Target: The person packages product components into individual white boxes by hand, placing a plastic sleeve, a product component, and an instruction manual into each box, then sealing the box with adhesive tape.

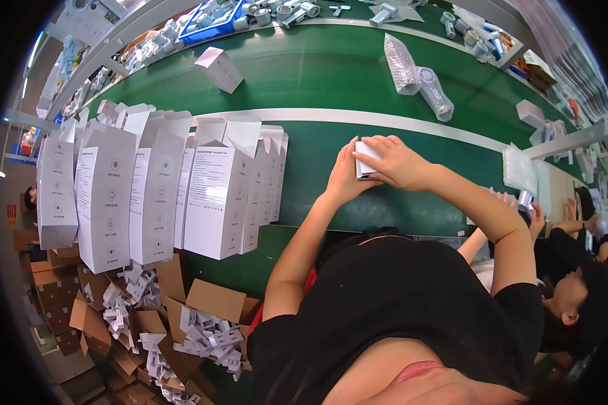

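A small white box is held between my two hands over the green work surface. My left hand wraps its near left side. My right hand lies across the top and right, fingers bent over it. Only part of the box's pale face and a dark lower edge show; the rest is covered by my fingers. To the left of my hands stands a row of tall white cartons with printed sides and raised top flaps.
Beyond a white rail, a green conveyor belt carries a white box and two bubble-wrapped items. Brown cardboard boxes filled with small white boxes sit lower left. A co-worker's hands are at the right, near a bubble-wrap pouch.
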`<state>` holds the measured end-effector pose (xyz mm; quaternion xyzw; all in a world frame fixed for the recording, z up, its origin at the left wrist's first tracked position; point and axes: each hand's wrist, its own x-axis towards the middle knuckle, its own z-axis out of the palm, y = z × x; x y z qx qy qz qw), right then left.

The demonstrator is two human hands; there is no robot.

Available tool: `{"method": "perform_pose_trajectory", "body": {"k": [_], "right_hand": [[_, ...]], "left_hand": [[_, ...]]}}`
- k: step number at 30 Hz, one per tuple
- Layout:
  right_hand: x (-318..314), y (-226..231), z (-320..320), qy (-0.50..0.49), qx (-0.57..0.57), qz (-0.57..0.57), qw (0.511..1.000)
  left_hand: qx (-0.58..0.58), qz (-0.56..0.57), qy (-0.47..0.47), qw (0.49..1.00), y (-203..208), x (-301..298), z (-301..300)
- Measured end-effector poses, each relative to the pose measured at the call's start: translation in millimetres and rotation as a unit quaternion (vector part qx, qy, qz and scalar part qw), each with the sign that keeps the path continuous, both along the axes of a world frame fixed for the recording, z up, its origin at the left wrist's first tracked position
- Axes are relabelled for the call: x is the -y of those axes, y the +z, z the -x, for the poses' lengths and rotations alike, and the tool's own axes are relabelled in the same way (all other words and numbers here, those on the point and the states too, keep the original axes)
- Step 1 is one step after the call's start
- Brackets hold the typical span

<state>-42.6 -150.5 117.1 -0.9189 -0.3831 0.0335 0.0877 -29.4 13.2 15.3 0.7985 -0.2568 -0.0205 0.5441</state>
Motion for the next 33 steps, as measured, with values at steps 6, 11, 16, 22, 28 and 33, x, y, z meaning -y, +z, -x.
{"method": "perform_pose_trajectory", "body": {"k": [6,11,16,22,28,33], "right_hand": [[0,-2,5,0.009,0.063,0.003,0.998],[-3,-5,0,-0.007,0.033,0.002,0.999],[-8,-9,6,-0.009,0.061,0.009,0.998],[-12,-10,-28,-0.035,0.079,-0.001,0.996],[-37,-3,-175,-0.079,0.195,0.011,0.978],[-48,-71,-293,-0.162,0.301,-0.089,0.936]], "left_hand": [[0.051,-0.019,-0.010,0.998,-7,0,-4],[0.086,-0.021,-0.002,0.996,-13,1,-7],[0.081,-0.051,-0.019,0.995,-15,-1,-9],[0.176,-0.168,-0.008,0.970,-6,-22,-10],[0.009,-0.089,0.159,0.983,-33,-22,22],[-0.007,-0.061,0.177,0.982,-27,-22,20]]}}
